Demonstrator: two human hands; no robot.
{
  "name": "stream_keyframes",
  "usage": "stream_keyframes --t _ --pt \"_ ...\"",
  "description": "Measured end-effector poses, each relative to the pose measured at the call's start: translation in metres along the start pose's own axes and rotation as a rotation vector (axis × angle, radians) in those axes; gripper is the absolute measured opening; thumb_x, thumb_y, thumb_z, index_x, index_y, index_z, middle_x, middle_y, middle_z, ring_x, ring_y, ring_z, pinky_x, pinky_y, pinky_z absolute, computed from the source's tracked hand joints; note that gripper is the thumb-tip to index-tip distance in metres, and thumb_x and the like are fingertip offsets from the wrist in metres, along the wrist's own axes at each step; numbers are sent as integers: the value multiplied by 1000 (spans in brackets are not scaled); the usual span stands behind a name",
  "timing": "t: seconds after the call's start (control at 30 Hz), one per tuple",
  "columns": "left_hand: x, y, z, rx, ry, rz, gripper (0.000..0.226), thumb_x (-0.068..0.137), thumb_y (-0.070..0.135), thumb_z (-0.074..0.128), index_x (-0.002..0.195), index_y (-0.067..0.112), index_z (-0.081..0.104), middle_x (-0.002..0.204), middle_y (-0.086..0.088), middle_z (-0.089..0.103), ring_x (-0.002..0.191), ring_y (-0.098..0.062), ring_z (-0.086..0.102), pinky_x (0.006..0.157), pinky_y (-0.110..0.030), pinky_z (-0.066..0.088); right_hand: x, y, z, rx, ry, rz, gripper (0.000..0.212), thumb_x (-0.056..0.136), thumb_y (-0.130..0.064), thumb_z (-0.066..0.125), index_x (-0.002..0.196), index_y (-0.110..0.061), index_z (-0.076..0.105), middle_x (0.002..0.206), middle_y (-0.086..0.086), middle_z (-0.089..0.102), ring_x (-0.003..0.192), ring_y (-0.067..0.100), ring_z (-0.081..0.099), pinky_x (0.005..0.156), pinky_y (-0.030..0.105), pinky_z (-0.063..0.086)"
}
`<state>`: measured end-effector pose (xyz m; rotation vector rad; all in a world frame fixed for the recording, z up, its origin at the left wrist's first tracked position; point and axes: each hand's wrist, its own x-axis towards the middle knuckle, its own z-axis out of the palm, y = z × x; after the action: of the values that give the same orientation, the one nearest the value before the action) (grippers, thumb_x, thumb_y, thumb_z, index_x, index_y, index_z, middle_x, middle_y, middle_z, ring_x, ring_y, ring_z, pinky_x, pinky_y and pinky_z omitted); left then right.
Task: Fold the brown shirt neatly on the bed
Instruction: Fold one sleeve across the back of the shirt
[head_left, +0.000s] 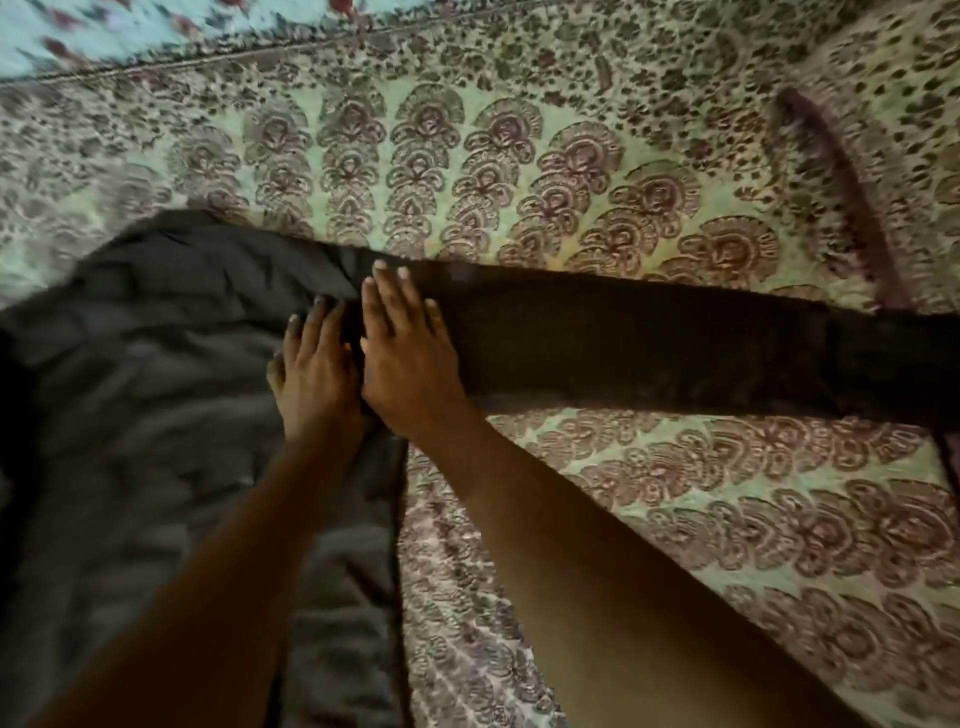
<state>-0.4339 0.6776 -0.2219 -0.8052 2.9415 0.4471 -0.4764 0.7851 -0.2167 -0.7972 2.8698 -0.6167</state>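
Both hands side by side on the brown shirt (156, 415), almost touching each other. Right hand (402, 353) lies flat, fingers straight and close together, palm down at the root of the sleeve (675, 348); holds nothing, only presses. Left hand (311, 374) just to its left, fingers extended and a little spread, tips resting on the cloth where sleeve meets body; no pinch or grip visible. Both forearms bare, coming up from the lower edge of the view. Shirt body spreads leftward from the hands, wrinkled, reaching the left and lower edges of the view; its right hem runs down below the hands. Sleeve stretches out flat and straight to the right, darker in tone than the body, its far end cut off at the right edge of the view, cuff not seen. Shirt lies directly on the bed (675, 519), which is covered by a pale green bedspread (467, 156) printed with maroon fan-shaped motifs. A raised crease (841, 197) in the bedspread runs toward the sleeve near its far right end. Along the top left edge, a strip of light blue fabric (104, 26) with red marks, blurred.
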Motion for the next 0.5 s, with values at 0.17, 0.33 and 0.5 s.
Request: stream_keyframes --t 0.17,0.33,0.5 --pt "-3 -29 16 142 23 102 60 104 48 23 161 39 6 170 11 -1 157 -18 3 124 -54 9 8 24 24 -166 0 -11 66 102 -57 33 159 -24 31 168 2 23 156 23 20 122 54 17" --pt "-1 -21 11 123 12 64 61 103 51 25 160 40 8 170 12 2 157 -20 6 122 -56 12 -25 88 -9 -262 37 253 72 97 -75 20 160 -42 15 171 -3 12 158 26 10 121 60 10" --pt "14 -32 1 138 -7 90 73 98 63 33 161 33 12 170 7 5 156 -24 9 118 -57 18 -39 106 -30 -228 94 538 77 102 -65 26 162 -17 17 170 15 9 157 37 4 120 67 14"
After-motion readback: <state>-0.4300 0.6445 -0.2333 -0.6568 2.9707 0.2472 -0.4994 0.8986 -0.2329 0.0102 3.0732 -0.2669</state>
